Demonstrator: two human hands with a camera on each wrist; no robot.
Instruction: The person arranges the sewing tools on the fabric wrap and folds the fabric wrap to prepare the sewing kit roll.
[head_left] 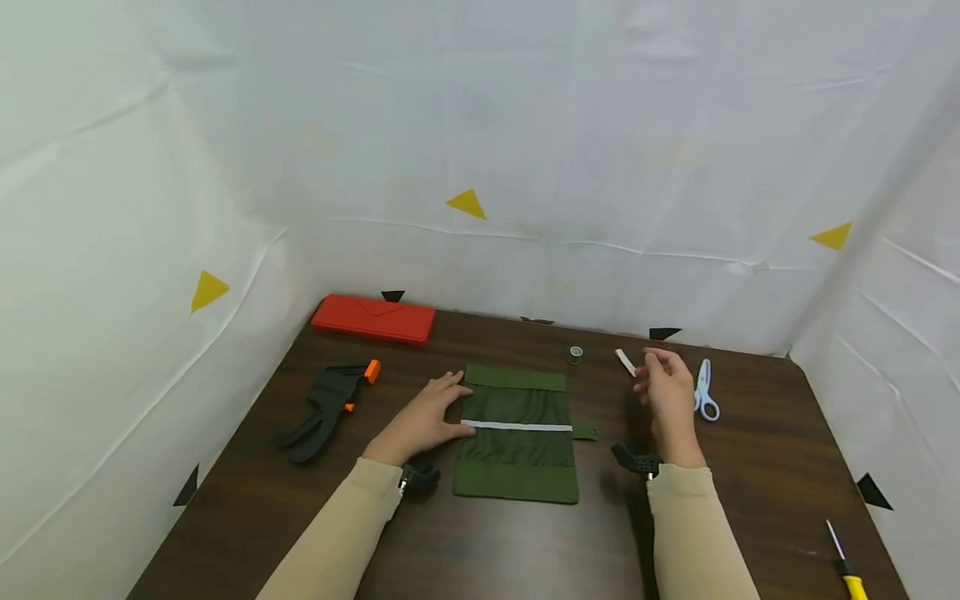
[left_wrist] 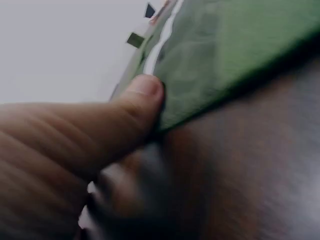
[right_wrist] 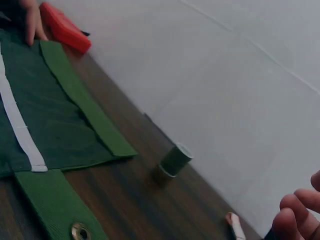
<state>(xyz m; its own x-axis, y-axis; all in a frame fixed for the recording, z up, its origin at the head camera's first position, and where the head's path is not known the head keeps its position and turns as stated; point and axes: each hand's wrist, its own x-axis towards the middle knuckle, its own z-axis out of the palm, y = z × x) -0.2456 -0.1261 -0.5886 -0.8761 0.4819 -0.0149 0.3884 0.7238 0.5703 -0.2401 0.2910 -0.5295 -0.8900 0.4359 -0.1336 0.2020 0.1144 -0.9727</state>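
A green fabric roll (head_left: 517, 454) lies flat on the table, with a white strip (head_left: 517, 427) across its middle. Its short strap (right_wrist: 55, 205) with a metal eyelet points right. My left hand (head_left: 423, 417) rests at its left edge, fingers spread. The thumb (left_wrist: 142, 95) touches the edge by the white strip; the other fingertips are near the far left corner. Over the table to the right, my right hand (head_left: 669, 398) is raised with loosely bent fingers, and nothing shows in it. Beside its fingertips lies a small white slender piece (head_left: 625, 362); light blue scissors (head_left: 705, 392) lie on its other side.
A green thread spool (right_wrist: 175, 159) stands beyond the roll. On the left are a black and orange clamp (head_left: 326, 412) and a red case (head_left: 373, 319). A yellow-handled screwdriver (head_left: 847, 567) lies near right. White sheeting (head_left: 540, 150) walls the table's back and sides.
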